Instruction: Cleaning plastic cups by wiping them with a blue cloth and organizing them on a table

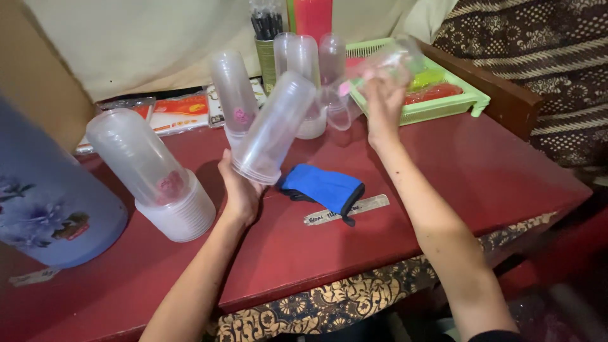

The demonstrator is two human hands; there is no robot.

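The left hand (pixel 239 190) is closed around the open bottom end of a tilted stack of clear plastic cups (pixel 273 126), with the fingers wrapped at the rim only and the closed tops leaning up and away to the right. The right hand (pixel 382 95) is raised above the far side of the red table (pixel 456 171) and is clamped on a single clear cup (pixel 396 60), which is motion-blurred, so the exact finger placement cannot be told. Risk one: the held stack is gripped at one end only; a nested cup could slide out or the stack could swing into the upright cup stack (pixel 233 92) just behind it and topple it. Risk two: the right forearm passes close to the cluster of standing cup stacks (pixel 310 69) at the back, and a sideways sweep could knock them over. Risk three: the leaning stack set on a pile of wider cups (pixel 152 171) at the left already tilts and may fall if the table is jolted. A blue cloth (pixel 324 187) lies on a flat ruler-like strip (pixel 347 209) near the left hand, and a green basket (pixel 437 95) sits beside the right hand; a dropped cup could roll off the table edge.
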